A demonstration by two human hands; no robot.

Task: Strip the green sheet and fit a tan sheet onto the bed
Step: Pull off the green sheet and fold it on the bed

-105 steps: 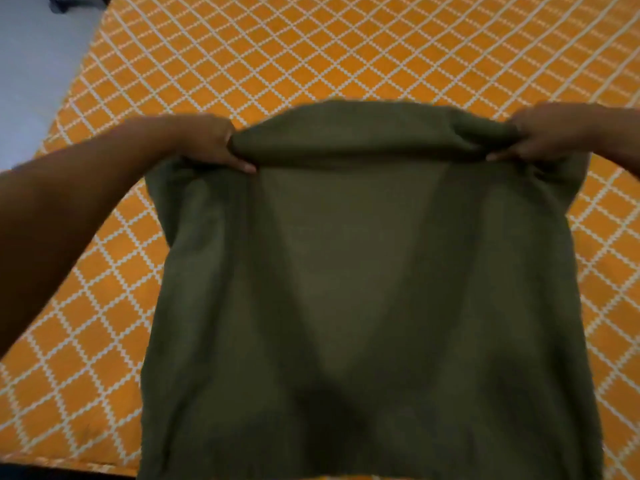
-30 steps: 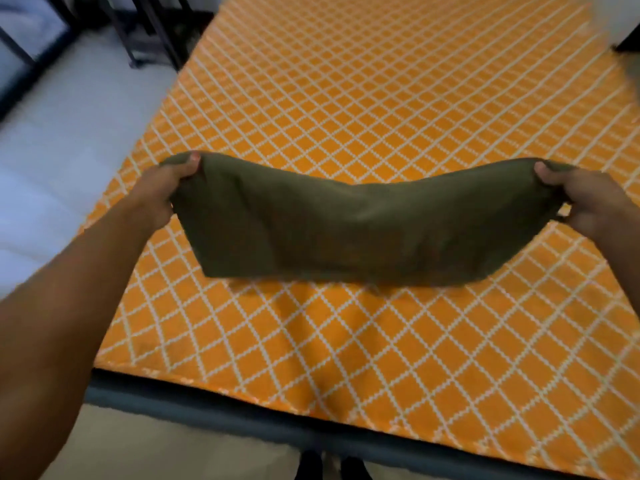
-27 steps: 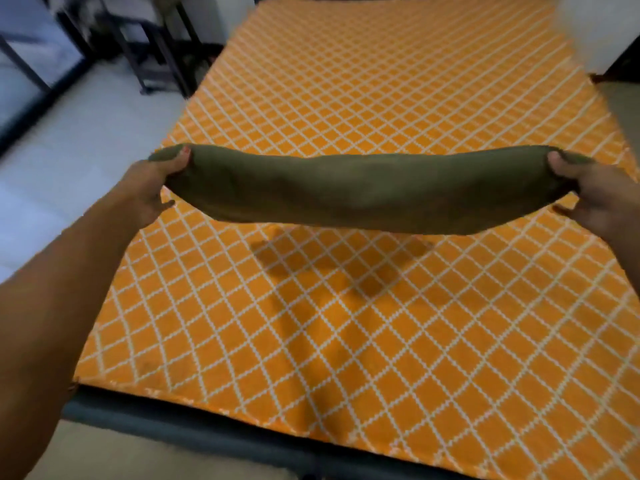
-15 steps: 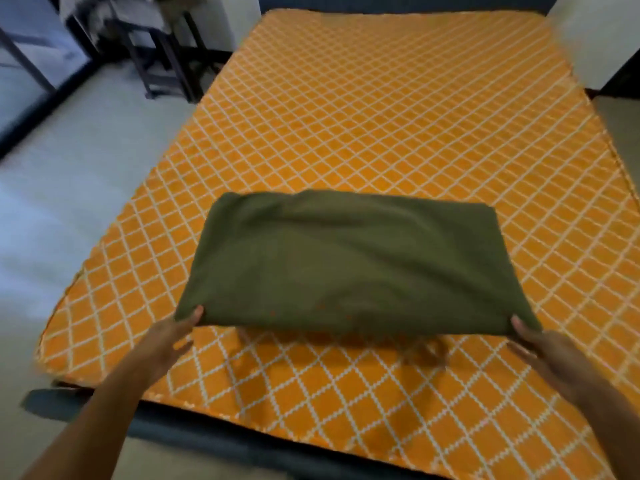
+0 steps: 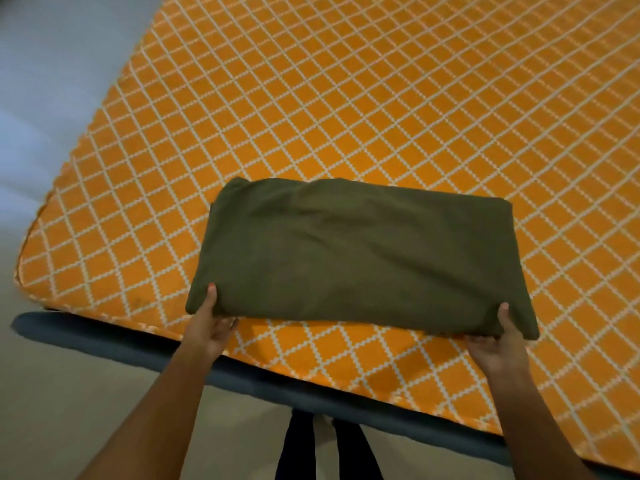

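The green sheet [image 5: 360, 254], folded into a thick rectangle, lies on the orange mattress [image 5: 346, 98] with its white diamond pattern, close to the near edge. My left hand [image 5: 211, 323] grips the fold's near left corner, thumb on top and fingers underneath. My right hand [image 5: 498, 337] grips the near right corner the same way. No tan sheet is in view.
A dark grey bed frame [image 5: 114, 337] runs under the mattress's near edge. Pale floor [image 5: 45, 81] lies along the bed's left side and in front of it. My dark-clad legs [image 5: 318, 448] stand right against the frame.
The green sheet went from hanging between my raised hands to lying folded flat on the mattress. My hands came down to its near corners, and the view tilted lower.
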